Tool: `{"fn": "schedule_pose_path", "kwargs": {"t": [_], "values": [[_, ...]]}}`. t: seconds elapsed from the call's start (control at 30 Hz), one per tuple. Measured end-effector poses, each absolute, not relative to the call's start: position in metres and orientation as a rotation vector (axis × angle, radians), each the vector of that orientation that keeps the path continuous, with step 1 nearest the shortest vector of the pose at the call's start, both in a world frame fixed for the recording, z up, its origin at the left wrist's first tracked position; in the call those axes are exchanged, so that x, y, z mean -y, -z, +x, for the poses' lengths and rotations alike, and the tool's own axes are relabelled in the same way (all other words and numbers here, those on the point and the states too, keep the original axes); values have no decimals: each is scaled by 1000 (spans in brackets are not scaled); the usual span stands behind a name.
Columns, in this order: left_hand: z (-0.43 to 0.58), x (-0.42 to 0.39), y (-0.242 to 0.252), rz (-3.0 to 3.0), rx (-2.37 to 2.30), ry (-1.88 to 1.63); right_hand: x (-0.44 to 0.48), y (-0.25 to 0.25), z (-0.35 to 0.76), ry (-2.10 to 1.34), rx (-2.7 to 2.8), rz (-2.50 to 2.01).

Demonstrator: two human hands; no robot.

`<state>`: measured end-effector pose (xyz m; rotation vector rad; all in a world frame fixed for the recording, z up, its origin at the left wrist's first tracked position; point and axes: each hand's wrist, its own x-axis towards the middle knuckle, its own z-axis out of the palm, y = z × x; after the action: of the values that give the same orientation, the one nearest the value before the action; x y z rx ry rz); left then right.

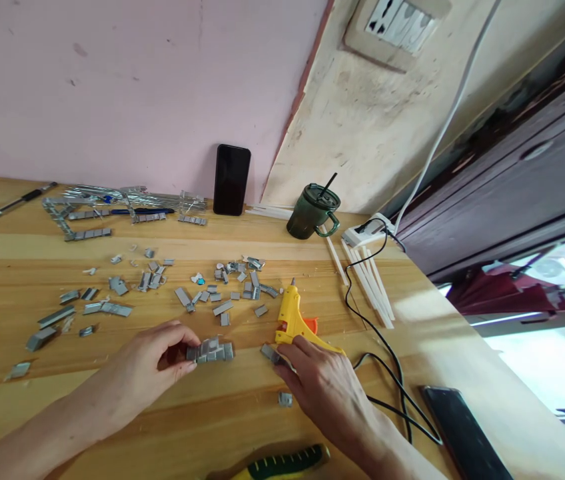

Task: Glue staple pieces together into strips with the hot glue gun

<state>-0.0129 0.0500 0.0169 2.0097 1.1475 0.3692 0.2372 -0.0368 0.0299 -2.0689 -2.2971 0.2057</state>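
Note:
My left hand (170, 357) pinches the left end of a short row of grey metal pieces (215, 351) low over the wooden table. Between the thumb and fingers of my right hand (315, 373) is a small grey piece (270, 354). Just beyond my right hand, a yellow glue gun (290, 313) with an orange trigger lies on its side, its nozzle pointing away; the fingers overlap its near edge. A single small grey piece (285, 399) rests left of my right wrist. Many loose grey pieces (222, 308) are scattered beyond both hands.
A black phone (232, 180) leans on the wall, with a green mug (313, 210) to its right. White sticks (370, 283), a power strip (370, 230) and a black cable (375, 327) lie at right. Another phone (465, 433) and a green-yellow handle (287, 463) are nearer.

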Motion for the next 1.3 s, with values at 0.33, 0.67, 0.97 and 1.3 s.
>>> {"fn": "schedule_pose_path", "kwargs": {"t": [0.33,0.67,0.97,1.3], "values": [[-19,-53,-6,2254,-1131,-281,36,-22,235,-156,2358,-2083],[-16,-54,-7,2287,-1198,-169,34,-31,238,-588,2009,-1986],[-17,-55,-11,2240,-1167,-171,26,-30,256,-1700,1006,-1451],[-18,-51,-23,2127,-1099,-314,23,-30,248,-1818,871,-1175]]}}
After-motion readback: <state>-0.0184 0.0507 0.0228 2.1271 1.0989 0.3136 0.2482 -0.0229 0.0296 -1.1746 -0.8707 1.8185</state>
